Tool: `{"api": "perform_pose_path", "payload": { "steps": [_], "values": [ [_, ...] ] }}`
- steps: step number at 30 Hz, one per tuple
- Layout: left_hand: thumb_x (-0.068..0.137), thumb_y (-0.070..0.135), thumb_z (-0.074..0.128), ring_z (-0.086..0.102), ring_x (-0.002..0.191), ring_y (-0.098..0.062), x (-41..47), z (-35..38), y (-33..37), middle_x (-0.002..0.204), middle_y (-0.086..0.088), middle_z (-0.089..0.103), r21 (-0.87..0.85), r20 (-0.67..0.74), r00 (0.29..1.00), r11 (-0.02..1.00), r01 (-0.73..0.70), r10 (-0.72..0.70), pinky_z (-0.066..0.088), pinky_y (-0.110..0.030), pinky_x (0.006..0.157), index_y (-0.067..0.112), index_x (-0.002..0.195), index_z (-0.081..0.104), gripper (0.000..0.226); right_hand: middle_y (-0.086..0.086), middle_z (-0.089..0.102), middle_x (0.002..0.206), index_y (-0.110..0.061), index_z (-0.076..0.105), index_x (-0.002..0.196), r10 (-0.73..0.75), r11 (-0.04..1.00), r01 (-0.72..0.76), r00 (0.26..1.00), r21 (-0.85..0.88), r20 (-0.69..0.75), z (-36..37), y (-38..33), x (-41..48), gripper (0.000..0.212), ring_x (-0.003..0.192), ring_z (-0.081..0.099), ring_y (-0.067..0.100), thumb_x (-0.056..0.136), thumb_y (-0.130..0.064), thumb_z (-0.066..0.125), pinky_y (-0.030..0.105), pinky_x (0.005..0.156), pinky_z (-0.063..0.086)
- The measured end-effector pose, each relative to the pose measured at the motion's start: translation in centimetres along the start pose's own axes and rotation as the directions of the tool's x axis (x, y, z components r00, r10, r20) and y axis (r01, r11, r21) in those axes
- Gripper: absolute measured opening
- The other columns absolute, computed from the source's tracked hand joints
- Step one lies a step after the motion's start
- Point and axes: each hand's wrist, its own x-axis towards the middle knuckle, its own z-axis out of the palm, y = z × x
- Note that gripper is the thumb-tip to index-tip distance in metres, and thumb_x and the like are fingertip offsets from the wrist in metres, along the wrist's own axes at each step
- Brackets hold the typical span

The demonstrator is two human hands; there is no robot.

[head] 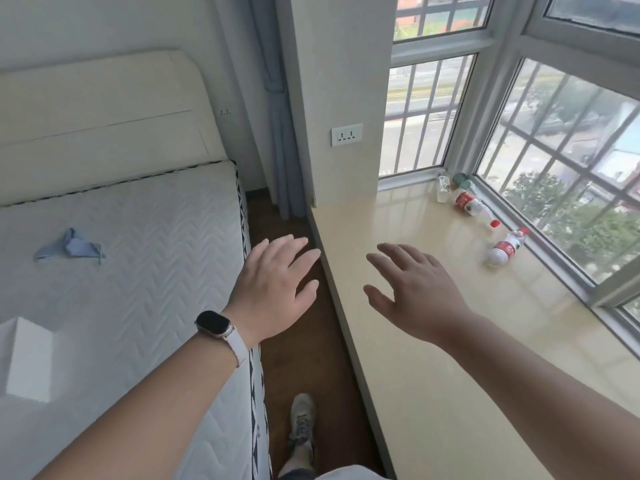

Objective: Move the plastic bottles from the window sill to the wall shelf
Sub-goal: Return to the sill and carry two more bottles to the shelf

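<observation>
Several plastic bottles lie on the beige window sill [433, 306] near the glass. One red-labelled bottle [506, 247] lies closest to me. A second red-labelled bottle [472, 206] lies beyond it. A small clear bottle [443, 187] and a green-capped bottle [462, 180] sit in the far corner. My right hand [412, 292] hovers open over the sill, well short of the bottles. My left hand [273, 285], with a watch on the wrist, is open above the gap between bed and sill. No wall shelf is in view.
A bed with a white mattress [121, 271] fills the left side, with a blue cloth [71, 247] and a white box [29, 358] on it. A narrow strip of brown floor [304, 341] runs between bed and sill. A wall socket [346, 134] and a grey curtain [277, 109] stand ahead.
</observation>
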Motion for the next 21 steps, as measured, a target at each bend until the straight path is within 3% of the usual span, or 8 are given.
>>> {"api": "perform_pose_path", "payload": {
  "steps": [12, 21],
  "values": [
    [0.09, 0.042, 0.048, 0.054, 0.128, -0.03, 9.5, 6.1, -16.2, 0.133, -0.007, 0.062, -0.093, 0.008, 1.0, 0.995, -0.019, 0.02, 0.039, -0.053, 0.109, 0.019, 0.127, 0.065, 0.046, 0.004, 0.057, 0.134, -0.022, 0.055, 0.127, 0.016, 0.994, -0.008, 0.997, -0.108, 0.073, 3.9, -2.8, 18.5, 0.051, 0.122, 0.053, 0.03, 0.09, -0.054, 0.043, 0.043, 0.097, 0.045],
    [0.089, 0.039, 0.054, 0.054, 0.126, -0.031, 14.0, 7.8, -27.0, 0.131, -0.008, 0.063, -0.104, -0.06, 0.998, 0.994, -0.018, 0.011, 0.04, -0.053, 0.107, 0.017, 0.125, 0.066, 0.044, 0.004, 0.058, 0.133, -0.021, 0.056, 0.127, 0.032, 0.993, -0.027, 0.999, -0.111, 0.039, 6.4, -6.0, 28.2, 0.051, 0.121, 0.053, 0.03, 0.089, -0.054, 0.043, 0.042, 0.095, 0.045]
  ]
}}
